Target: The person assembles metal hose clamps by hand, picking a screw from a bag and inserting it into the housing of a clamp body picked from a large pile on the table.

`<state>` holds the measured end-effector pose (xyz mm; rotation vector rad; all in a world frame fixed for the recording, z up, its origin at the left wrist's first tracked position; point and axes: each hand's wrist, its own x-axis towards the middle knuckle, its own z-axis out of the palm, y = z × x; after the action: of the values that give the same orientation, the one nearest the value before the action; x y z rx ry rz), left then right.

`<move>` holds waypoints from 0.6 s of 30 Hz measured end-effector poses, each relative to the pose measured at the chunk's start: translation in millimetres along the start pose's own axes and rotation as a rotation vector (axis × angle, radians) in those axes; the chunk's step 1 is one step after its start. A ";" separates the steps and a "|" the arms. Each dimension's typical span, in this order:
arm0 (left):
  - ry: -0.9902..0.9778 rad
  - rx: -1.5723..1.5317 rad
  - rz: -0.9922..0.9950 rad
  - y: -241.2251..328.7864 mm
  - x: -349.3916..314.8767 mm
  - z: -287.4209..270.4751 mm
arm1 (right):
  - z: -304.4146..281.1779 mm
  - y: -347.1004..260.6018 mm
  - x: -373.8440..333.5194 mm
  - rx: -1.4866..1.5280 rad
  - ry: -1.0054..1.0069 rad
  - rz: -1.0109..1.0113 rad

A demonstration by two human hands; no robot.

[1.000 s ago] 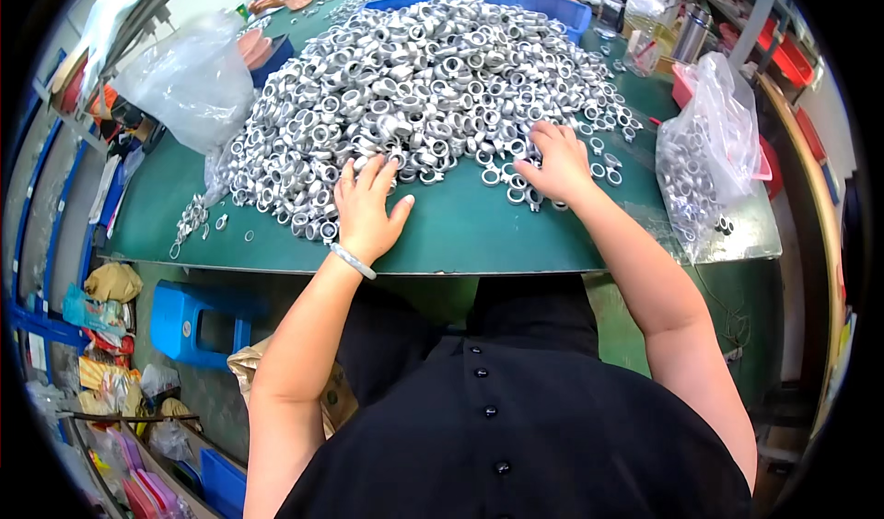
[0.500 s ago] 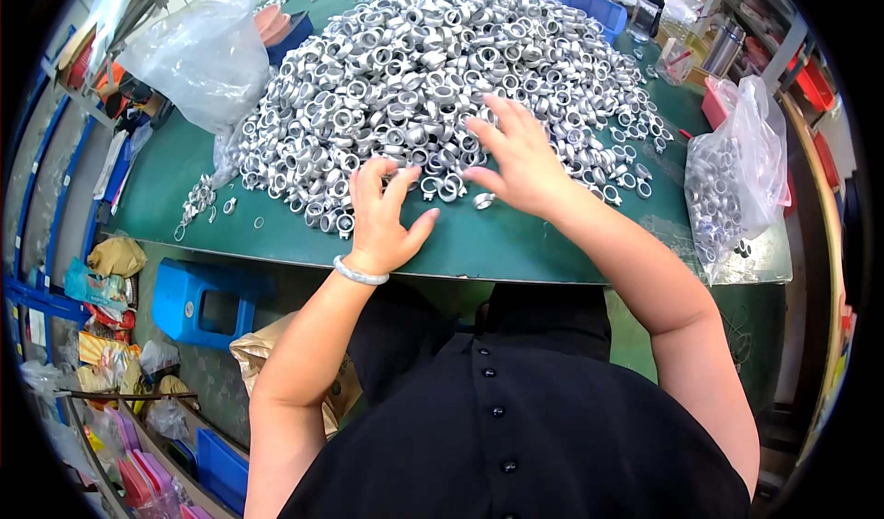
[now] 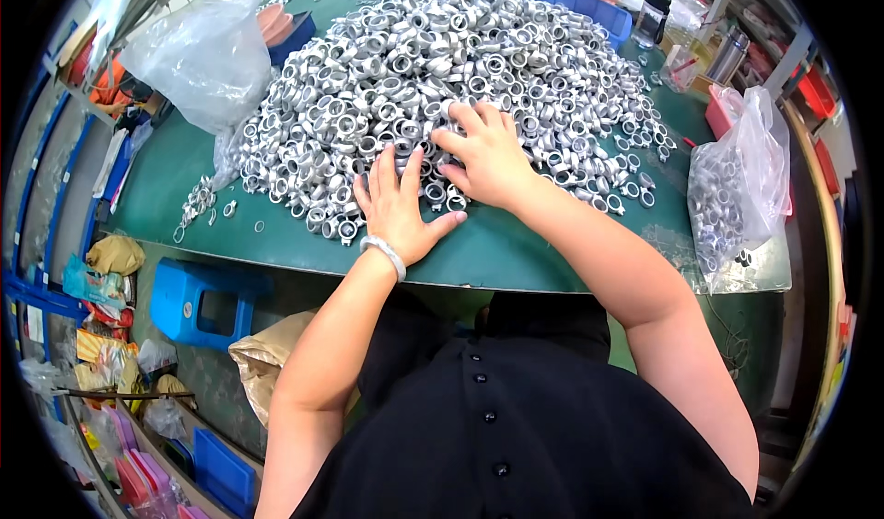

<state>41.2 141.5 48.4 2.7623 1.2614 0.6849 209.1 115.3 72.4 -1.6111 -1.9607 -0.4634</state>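
Note:
A large heap of silver-grey metal rings (image 3: 414,68), each with a small lug, covers the middle of the green table (image 3: 184,215). At the heap's front edge my left hand (image 3: 401,206) lies with its fingers spread, fingertips against the rings and the thumb pointing right. A pale bracelet (image 3: 385,256) circles that wrist. My right hand (image 3: 486,155) rests on the front slope just to the right, fingers apart and bent down onto the rings. Neither hand is closed round a ring, though the right fingertips partly cover the rings under them.
A clear plastic bag of rings (image 3: 727,187) stands at the right edge. An inflated plastic bag (image 3: 198,54) sits at the left. Blue trays (image 3: 575,8) lie behind the heap, near a dark-lidded bottle (image 3: 652,17). A blue stool (image 3: 204,303) stands below the table.
My left hand has moved right and flattened, its fingers stretching forward onto the rings. My right hand has shifted left and lowered onto the heap, closer to the left hand.

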 end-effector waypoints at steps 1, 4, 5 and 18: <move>0.018 -0.040 0.003 -0.9 -1.0 0.3 | -1.0 -1.1 -3.0 0.012 -0.008 -0.018; 0.051 -0.069 0.018 -1.4 -2.7 -0.2 | -7.4 -8.6 -12.1 0.032 0.033 -0.054; 0.057 -0.076 0.028 -2.2 -3.0 -0.3 | -10.2 -9.8 -15.9 0.063 -0.006 -0.072; 0.025 -0.104 0.093 -2.2 -13.2 -6.0 | -45.7 2.4 -74.6 0.326 -0.283 -0.201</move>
<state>29.5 132.5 48.3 2.7500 1.0743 0.7707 229.9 30.8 62.5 -1.3360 -2.2809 0.0180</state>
